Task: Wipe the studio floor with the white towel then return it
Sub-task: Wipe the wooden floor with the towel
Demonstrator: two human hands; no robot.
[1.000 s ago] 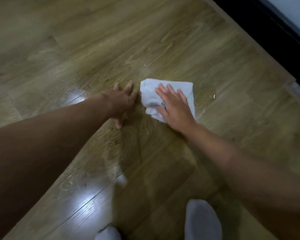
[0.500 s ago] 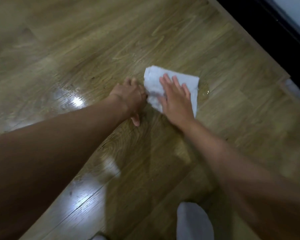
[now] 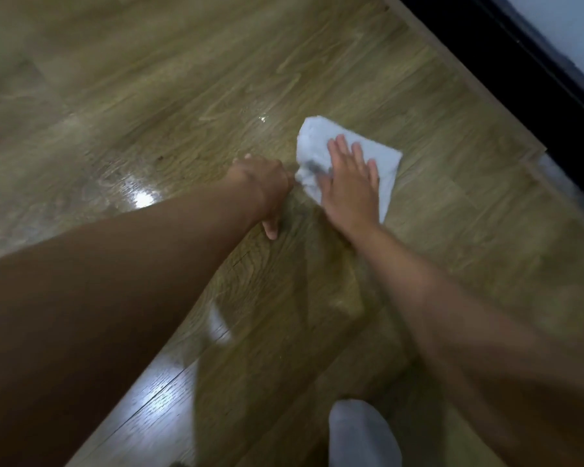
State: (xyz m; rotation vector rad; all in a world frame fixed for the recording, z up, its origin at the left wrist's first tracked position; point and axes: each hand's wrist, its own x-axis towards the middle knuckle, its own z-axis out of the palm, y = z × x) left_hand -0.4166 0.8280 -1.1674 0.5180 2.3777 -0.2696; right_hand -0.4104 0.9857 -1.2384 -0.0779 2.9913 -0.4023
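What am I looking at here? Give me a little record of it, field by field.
Surface: wooden floor, glossy with glare patches
Cloth: white towel, lying on the floor
Pressing: right hand flat on the towel, fingers straight
Bracing: left hand on the floor at the towel's left edge; finger pose unclear
Edge: dark strip along the upper right
Also seen: foot in a pale sock
Stage: wiping; towel not yet returned

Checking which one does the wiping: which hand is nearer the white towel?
Right. The right hand lies flat on the white towel; the left hand is on the floor just beside its left edge.
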